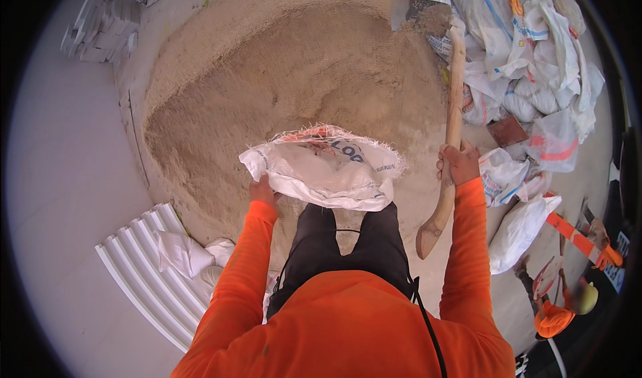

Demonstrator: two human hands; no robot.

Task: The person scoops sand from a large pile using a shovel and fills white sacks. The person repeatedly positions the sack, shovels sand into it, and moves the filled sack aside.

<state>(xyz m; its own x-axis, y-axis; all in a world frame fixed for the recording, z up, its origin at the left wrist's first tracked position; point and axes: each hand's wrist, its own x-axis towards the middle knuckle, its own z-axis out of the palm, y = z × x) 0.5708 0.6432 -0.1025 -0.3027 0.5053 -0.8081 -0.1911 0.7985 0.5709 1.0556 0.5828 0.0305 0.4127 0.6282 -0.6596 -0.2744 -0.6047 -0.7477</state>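
Observation:
My left hand (263, 192) is closed on the left edge of a white woven sack (334, 184), which hangs in front of my legs with its frayed mouth facing up and away. Only part of the sack's inside shows, so I cannot tell how much it contains. On the right, my right hand (460, 163) wraps around the wooden handle of a hoe (455, 90). The hoe's metal blade points away from me, with sand on it, at the far edge of a broad sand pile (294, 77). That pile spreads just beyond the sack.
Heaped white sacks (515, 50) lie at the far right, and a full-looking white sack (525, 234) lies nearer. White corrugated sheets (150, 271) are at lower left; stacked pale blocks (103, 27) stand far left. A co-worker in orange (555, 319) is at lower right.

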